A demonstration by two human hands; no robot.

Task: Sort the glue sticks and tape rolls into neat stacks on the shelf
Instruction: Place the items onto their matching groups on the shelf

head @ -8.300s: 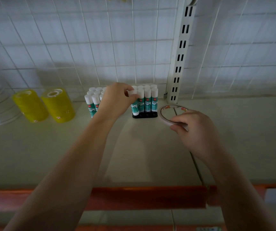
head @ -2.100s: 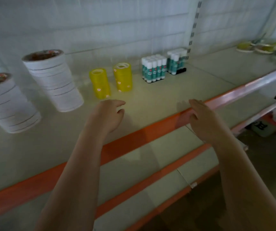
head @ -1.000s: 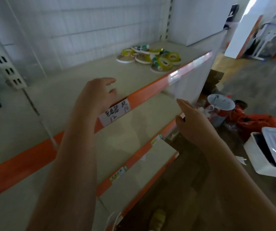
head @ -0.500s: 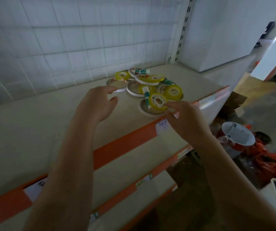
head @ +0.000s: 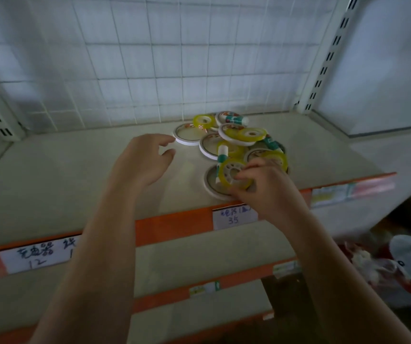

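The right hand [head: 261,187] has reached the mixed pile and now pinches a yellow tape roll [head: 234,176] near the shelf [head: 75,175] front edge. The left hand [head: 142,160] hovers spread and empty. Sorting of this pile can begin.

Arms: 2 bare forearms are showing, reaching in from the bottom edge.
Sleeves: no sleeve is covering either forearm in view.
Left hand [head: 142,162]: bare, wearing no glove, ring or watch.
Right hand [head: 267,188]: bare, wearing no glove, ring or watch.
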